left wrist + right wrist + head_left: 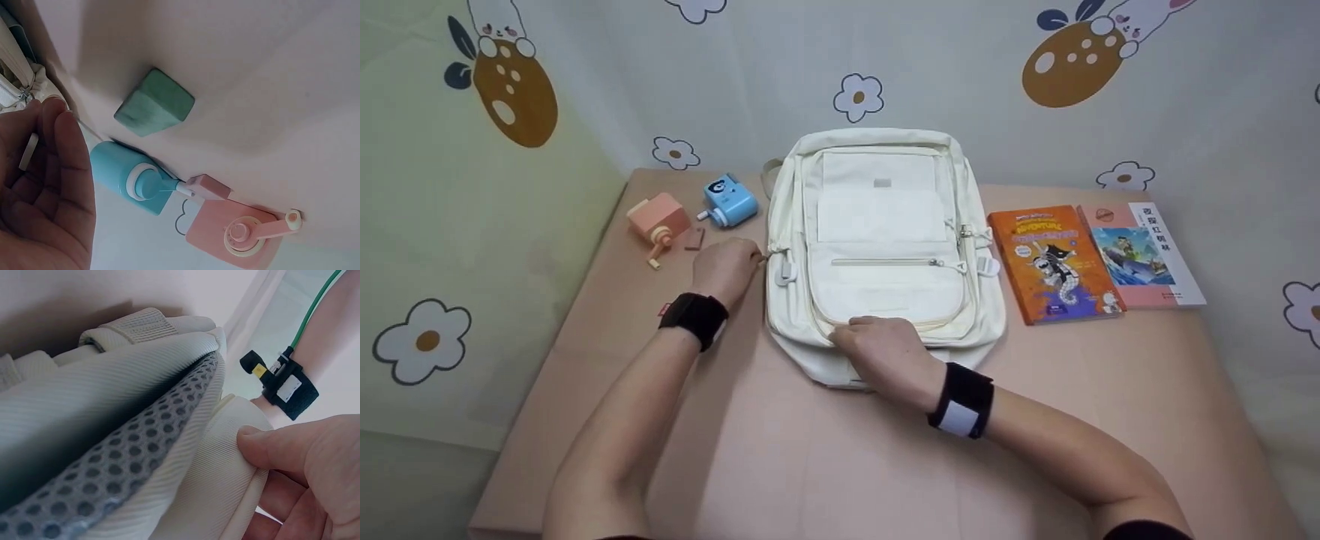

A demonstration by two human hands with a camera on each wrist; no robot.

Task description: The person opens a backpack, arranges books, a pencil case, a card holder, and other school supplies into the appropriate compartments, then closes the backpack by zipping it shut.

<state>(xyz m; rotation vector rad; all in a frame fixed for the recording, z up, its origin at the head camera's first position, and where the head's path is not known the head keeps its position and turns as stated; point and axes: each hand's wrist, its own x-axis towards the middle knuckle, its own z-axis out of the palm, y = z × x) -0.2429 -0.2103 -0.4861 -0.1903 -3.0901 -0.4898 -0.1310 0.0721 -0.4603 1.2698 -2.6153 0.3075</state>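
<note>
A cream backpack (877,214) lies front side up. At its left side my left hand (725,270) pinches a zipper pull; the pull's pale end (28,152) shows against the palm in the left wrist view. My right hand (889,356) grips the lower front edge of the bag, with the thumb on top of the fabric and the fingers beneath. In the right wrist view a gap beside that fold shows grey mesh (135,444). A green block (154,104) lies near my left hand in the left wrist view.
Left of the bag are a blue crank pencil sharpener (731,201), a pink one (658,217) and a small pink block (694,239). To the right lie an orange book (1057,262) and a pink-and-white book (1140,255). A patterned curtain (780,67) hangs behind.
</note>
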